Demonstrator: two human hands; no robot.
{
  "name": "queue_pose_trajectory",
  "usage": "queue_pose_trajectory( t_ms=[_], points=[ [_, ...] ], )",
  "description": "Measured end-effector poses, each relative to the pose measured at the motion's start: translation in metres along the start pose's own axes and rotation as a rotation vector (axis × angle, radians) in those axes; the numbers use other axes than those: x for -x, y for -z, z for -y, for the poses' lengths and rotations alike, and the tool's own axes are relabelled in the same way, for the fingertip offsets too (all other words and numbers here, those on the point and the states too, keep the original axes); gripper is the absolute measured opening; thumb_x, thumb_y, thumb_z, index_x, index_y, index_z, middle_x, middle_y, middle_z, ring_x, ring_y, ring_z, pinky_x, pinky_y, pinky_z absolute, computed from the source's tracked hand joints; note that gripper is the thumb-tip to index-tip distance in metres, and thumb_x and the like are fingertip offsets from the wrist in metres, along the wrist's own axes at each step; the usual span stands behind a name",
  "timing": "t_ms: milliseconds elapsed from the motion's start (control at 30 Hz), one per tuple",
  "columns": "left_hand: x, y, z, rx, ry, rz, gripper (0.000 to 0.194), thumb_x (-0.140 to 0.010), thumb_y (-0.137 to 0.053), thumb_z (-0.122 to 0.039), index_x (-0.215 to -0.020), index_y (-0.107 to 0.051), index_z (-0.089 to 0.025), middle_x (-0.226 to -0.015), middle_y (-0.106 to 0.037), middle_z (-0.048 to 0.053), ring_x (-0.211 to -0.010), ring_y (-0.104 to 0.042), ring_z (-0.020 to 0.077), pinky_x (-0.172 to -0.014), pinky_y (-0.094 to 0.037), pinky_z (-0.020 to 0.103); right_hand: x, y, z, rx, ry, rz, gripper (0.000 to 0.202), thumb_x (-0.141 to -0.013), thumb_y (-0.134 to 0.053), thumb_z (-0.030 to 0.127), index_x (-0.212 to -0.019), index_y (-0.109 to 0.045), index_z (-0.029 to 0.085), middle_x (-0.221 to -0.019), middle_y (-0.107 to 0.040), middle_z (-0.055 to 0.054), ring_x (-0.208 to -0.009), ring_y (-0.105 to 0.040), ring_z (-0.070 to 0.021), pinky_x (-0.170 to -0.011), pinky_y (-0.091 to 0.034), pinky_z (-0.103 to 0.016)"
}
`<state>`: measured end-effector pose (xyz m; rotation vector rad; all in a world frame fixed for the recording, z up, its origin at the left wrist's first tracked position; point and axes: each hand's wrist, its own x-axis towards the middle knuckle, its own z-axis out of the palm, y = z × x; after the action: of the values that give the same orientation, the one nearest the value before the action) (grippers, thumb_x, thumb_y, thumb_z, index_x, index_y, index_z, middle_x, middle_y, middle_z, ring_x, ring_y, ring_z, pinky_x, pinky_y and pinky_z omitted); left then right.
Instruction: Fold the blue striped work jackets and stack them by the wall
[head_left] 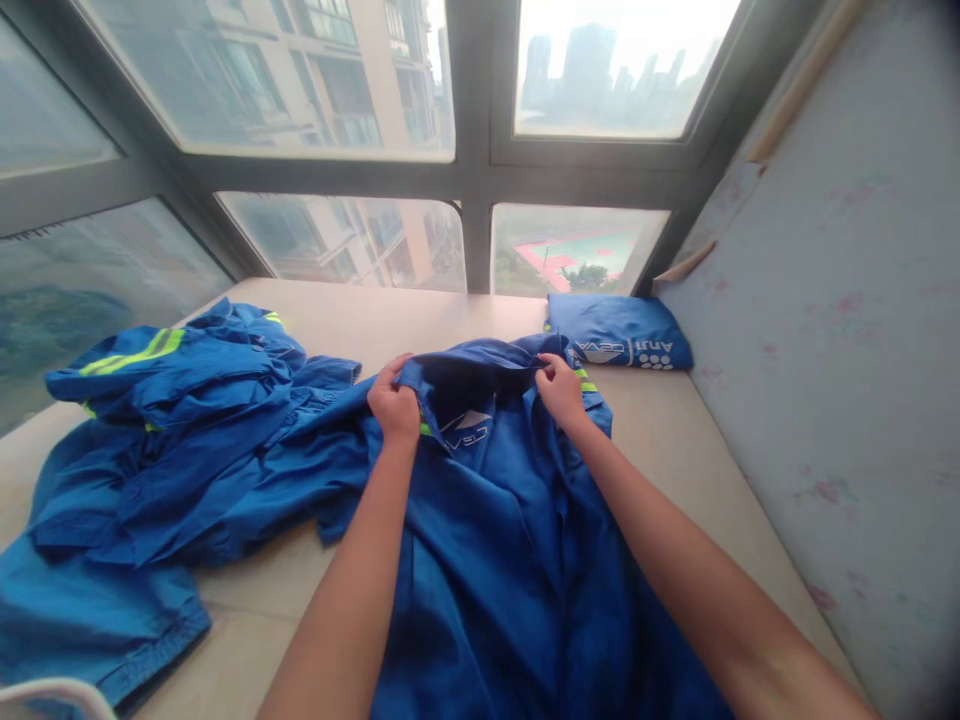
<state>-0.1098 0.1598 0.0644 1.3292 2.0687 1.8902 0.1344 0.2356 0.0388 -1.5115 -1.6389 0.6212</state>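
A blue work jacket (pixel 495 520) with white lettering and yellow-green stripes lies spread in front of me, its lower part reaching the bottom of the view. My left hand (pixel 395 402) is closed on the upper left edge of its cloth. At the upper right edge, my right hand (pixel 559 388) pinches the same garment between thumb and fingers. Between the two hands the cloth is lifted and sags open, showing a darker inside. Fingertips of the left hand are partly hidden by the fabric.
Crumpled blue garments (pixel 187 430) with reflective stripes are heaped on the left. A folded blue garment (pixel 622 330) with white print sits at the back right, against the papered wall (pixel 840 360). Windows (pixel 337 240) rise behind the pale ledge (pixel 720 470). A white curved object (pixel 60 690) shows bottom left.
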Motion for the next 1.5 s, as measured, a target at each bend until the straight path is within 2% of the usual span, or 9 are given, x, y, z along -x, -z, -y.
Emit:
queue_pose_trajectory(
  t_ms=[133,300,433,567,667,900,1267,1400,1500],
  points=[
    [-0.026,0.035,-0.041,0.06,-0.105,-0.205,0.019,-0.083,-0.065,-0.023,-0.097,-0.073,-0.013,-0.083,-0.072,0.001,-0.07,-0.062,0.0103,-0.068,-0.053,0.023,-0.004,0.025,0.031,-0.234,0.038,-0.112,0.051,-0.079,-0.056,0.031,-0.125,-0.058,0.008,-0.071,-0.063,-0.001,-0.07,-0.057,-0.0179,-0.075,-0.046,-0.032],
    [-0.024,0.071,-0.114,-0.007,-0.409,-0.357,0.016,-0.088,-0.061,-0.017,-0.097,-0.073,-0.013,-0.094,-0.069,0.004,-0.089,-0.063,0.0143,-0.085,-0.053,0.03,0.011,0.068,0.087,-0.44,0.163,-0.061,0.043,-0.083,-0.059,0.04,-0.116,-0.063,0.012,-0.065,-0.052,0.005,-0.059,-0.047,-0.0113,-0.064,-0.042,-0.026],
    [0.024,0.063,-0.145,-0.033,-0.534,-0.169,0.02,-0.085,-0.059,-0.011,-0.1,-0.07,-0.019,-0.103,-0.066,0.004,-0.102,-0.062,0.0179,-0.097,-0.049,0.035,0.043,0.093,0.11,-0.536,0.236,-0.049,0.04,-0.087,-0.057,0.041,-0.119,-0.062,0.017,-0.061,-0.042,0.007,-0.053,-0.038,-0.0089,-0.055,-0.035,-0.023],
    [0.094,0.03,-0.119,-0.099,-0.432,0.439,0.049,-0.082,-0.056,-0.009,-0.128,-0.056,-0.026,-0.124,-0.06,0.006,-0.117,-0.058,0.0209,-0.101,-0.048,0.035,0.077,0.085,0.077,-0.453,0.131,-0.044,0.047,-0.083,-0.063,0.046,-0.12,-0.06,0.018,-0.057,-0.043,0.008,-0.053,-0.041,-0.0107,-0.056,-0.038,-0.024],
    [0.139,0.015,-0.083,-0.155,-0.296,0.692,0.075,-0.078,-0.066,-0.019,-0.146,-0.034,-0.023,-0.136,-0.053,0.011,-0.127,-0.051,0.0257,-0.107,-0.045,0.041,0.102,0.065,0.033,-0.363,0.011,0.068,0.036,-0.077,-0.067,0.051,-0.092,-0.068,0.018,-0.056,-0.05,0.004,-0.056,-0.045,-0.0129,-0.057,-0.041,-0.025],
    [0.163,0.039,-0.046,-0.099,-0.094,0.623,0.038,-0.091,-0.051,-0.02,-0.129,-0.049,-0.021,-0.113,-0.062,0.008,-0.106,-0.062,0.0203,-0.091,-0.054,0.037,0.149,0.035,-0.016,-0.79,-0.297,0.258,0.041,-0.071,-0.073,0.056,-0.084,-0.067,0.017,-0.066,-0.065,0.002,-0.059,-0.055,-0.0149,-0.057,-0.046,-0.026],
    [0.147,0.029,-0.079,-0.583,-0.579,1.061,0.042,-0.079,-0.073,-0.032,-0.118,-0.059,-0.025,-0.12,-0.057,0.01,-0.11,-0.055,0.0276,-0.091,-0.048,0.041,0.151,0.039,-0.028,-1.086,-0.531,0.134,0.039,-0.065,-0.081,0.05,-0.082,-0.063,0.021,-0.074,-0.07,0.001,-0.067,-0.066,-0.0182,-0.063,-0.055,-0.03],
    [0.141,0.027,-0.076,-0.534,-0.424,1.069,0.035,-0.082,-0.059,-0.015,-0.115,-0.063,-0.026,-0.11,-0.062,0.006,-0.1,-0.062,0.0221,-0.086,-0.05,0.032,0.153,0.039,-0.028,-1.071,-0.516,0.131,0.039,-0.065,-0.08,0.049,-0.086,-0.061,0.022,-0.075,-0.069,0.001,-0.066,-0.065,-0.0173,-0.061,-0.055,-0.029],
    [0.132,0.034,-0.065,-0.324,-0.192,1.022,0.028,-0.088,-0.053,-0.021,-0.111,-0.068,-0.025,-0.104,-0.07,0.005,-0.097,-0.065,0.0223,-0.088,-0.05,0.033,0.153,0.038,-0.029,-1.084,-0.516,0.112,0.039,-0.065,-0.081,0.047,-0.087,-0.059,0.023,-0.078,-0.069,0.001,-0.068,-0.065,-0.0172,-0.065,-0.056,-0.03]
  ],
)
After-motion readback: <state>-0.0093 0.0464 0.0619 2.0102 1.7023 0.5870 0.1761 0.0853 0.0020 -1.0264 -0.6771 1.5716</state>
